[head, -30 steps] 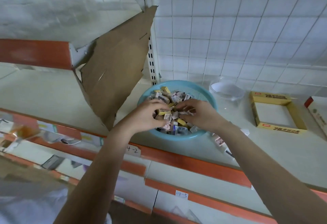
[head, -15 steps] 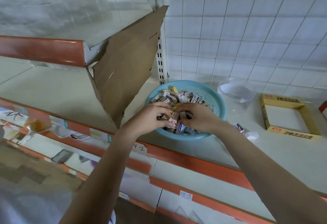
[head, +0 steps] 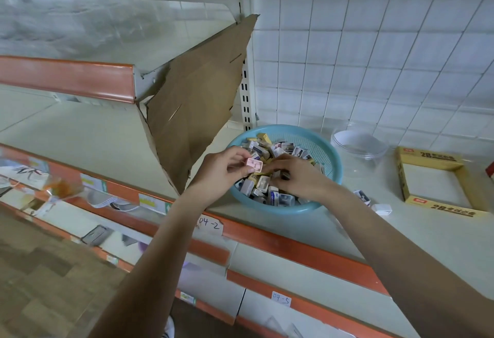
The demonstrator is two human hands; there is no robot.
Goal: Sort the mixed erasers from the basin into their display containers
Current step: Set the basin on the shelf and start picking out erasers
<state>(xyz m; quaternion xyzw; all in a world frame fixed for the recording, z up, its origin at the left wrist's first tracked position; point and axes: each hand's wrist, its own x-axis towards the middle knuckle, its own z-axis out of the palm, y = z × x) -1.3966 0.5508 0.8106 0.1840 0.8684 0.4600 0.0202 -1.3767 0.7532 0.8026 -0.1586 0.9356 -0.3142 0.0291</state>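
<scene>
A light blue basin (head: 327, 150) full of mixed small erasers (head: 278, 150) sits on the shelf. My left hand (head: 223, 170) holds a pink eraser (head: 254, 164) pinched between thumb and fingers, just above the basin's left side. My right hand (head: 296, 177) is down among the erasers in the middle of the basin, fingers curled into the pile; what it grips is hidden. To the right stand a clear round container (head: 359, 142) and a yellow display box (head: 438, 181) with an open bottom.
A torn brown cardboard sheet (head: 197, 105) leans upright left of the basin. Two loose erasers (head: 373, 202) lie on the shelf between basin and yellow box. The shelf's orange front edge (head: 294, 246) carries paper labels. A red box corner shows at far right.
My left hand has lifted a pink eraser out of the pile. My right hand stays in the basin. The camera has shifted closer and left.
</scene>
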